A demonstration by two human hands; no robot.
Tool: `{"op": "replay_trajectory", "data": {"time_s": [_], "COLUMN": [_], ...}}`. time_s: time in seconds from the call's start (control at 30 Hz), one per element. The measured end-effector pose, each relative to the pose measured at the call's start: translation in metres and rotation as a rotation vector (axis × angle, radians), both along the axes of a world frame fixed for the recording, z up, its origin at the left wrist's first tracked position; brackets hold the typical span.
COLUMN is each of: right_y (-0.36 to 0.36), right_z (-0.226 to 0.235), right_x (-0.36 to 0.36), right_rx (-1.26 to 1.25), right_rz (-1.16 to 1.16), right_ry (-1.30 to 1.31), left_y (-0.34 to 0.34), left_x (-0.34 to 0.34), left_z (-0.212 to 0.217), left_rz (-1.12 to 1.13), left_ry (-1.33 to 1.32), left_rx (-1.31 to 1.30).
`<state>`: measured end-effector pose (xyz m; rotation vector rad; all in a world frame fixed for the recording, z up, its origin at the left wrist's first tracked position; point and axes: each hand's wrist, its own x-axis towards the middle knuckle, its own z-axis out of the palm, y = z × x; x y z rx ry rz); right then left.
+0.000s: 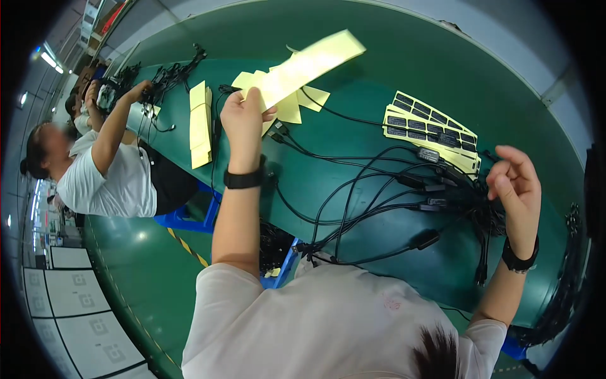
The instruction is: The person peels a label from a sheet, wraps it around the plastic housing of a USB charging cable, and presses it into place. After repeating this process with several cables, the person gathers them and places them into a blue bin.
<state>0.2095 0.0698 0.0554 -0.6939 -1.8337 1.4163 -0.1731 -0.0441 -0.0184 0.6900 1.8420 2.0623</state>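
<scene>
Green worktop (391,57) is carrying black cables (379,196); left hand (243,117) is pinching a yellow strip (309,63), right hand (514,183) hovering half-curled.

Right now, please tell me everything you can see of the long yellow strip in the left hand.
The long yellow strip is pale yellow, flat and thin, like backing paper, and looks blank on the side shown. The left hand pinches its lower end between the fingers and holds it raised, slanting up to the right above the green table. Similar yellow sheets lie beneath it.
</scene>
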Motion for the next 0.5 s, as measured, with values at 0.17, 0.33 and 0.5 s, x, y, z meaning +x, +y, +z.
{"op": "replay_trajectory", "data": {"time_s": [0.17,0.33,0.5], "right_y": [0.001,0.009,0.028], "right_z": [-0.009,0.006,0.007], "right_x": [0.007,-0.008,-0.116], "right_rx": [0.035,0.210,0.782], "right_rz": [0.005,0.055,0.318], "right_ry": [-0.114,-0.373,-0.387], "left_y": [-0.009,-0.001,-0.023], "left_x": [-0.045,-0.049,-0.047], "left_z": [-0.027,-0.026,-0.034], "left_rz": [0.184,0.299,0.252], "left_ry": [-0.030,0.137,0.358], "left_rx": [-0.073,-0.323,-0.678]}}
